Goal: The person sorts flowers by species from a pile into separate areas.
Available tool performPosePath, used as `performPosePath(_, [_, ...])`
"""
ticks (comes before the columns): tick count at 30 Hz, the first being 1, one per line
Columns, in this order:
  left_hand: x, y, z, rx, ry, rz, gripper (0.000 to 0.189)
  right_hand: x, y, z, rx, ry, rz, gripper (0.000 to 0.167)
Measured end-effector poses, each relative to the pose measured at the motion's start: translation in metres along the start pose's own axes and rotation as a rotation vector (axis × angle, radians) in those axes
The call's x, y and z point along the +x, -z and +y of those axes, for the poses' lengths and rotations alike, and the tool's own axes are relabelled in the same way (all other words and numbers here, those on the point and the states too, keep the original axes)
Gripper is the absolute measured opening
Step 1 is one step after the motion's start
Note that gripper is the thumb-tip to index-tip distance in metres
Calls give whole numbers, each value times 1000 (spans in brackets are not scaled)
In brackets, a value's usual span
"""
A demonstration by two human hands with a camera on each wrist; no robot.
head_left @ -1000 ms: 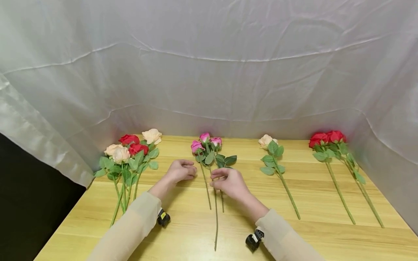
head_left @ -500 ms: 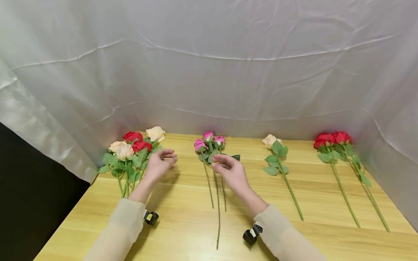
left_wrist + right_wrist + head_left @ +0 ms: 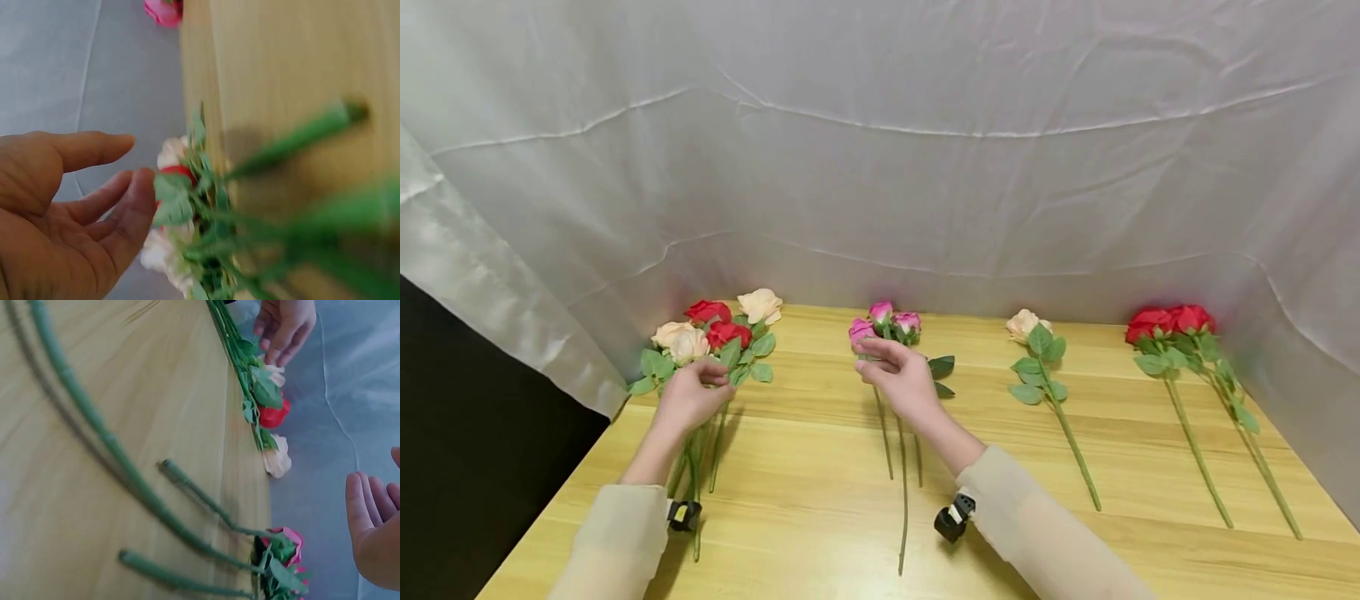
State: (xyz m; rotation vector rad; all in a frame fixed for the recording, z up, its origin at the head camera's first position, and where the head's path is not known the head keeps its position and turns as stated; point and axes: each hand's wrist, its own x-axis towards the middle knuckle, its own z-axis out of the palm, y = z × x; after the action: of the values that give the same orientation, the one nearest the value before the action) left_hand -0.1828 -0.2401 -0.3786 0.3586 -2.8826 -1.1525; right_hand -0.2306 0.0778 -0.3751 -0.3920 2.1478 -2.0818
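Note:
On the left of the table lies a bunch of red roses [image 3: 727,334] and peach roses [image 3: 760,306] with long green stems [image 3: 718,454]. My left hand [image 3: 692,396] hovers over this bunch, thumb and fingers apart; in the left wrist view, the fingertips are close to a green leaf [image 3: 174,199] and nothing is between them. Three pink roses [image 3: 907,322] lie together in the middle, their stems [image 3: 903,500] pointing towards me. My right hand [image 3: 901,379] is above these, fingers loosely bent and holding nothing, and it hides part of the leaves.
Right of the middle lies a single peach rose [image 3: 1024,325]. Two red roses [image 3: 1191,319] lie at the far right. A grey cloth [image 3: 880,183] hangs behind the wooden table [image 3: 805,533], and a dark area [image 3: 467,467] is beyond its left edge.
My left hand has moved left from beside the pink roses to over the red and peach bunch. The right hand has risen slightly and shifted left over the pink roses.

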Motion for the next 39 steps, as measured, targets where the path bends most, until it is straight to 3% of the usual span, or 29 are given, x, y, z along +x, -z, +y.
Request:
performPosePath(8, [0,10,-13,158,71,-83,44,15,-20,-4,15,23,-79,42])
performPosePath(12, [4,9,-15,209,63,-110,42,21,-30,-4,10,8,-103,44])
performPosePath(18, [9,6,-17,295,36,-108,21,27,-45,-1,17,-22,-129,44])
performPosePath(29, [11,8,-34,89,84,-39,45,27,-55,6,37,-40,-162,44])
performPosePath(39, [16,9,-50,-310,159,-118,52,27,-60,9,64,-75,-187,43])
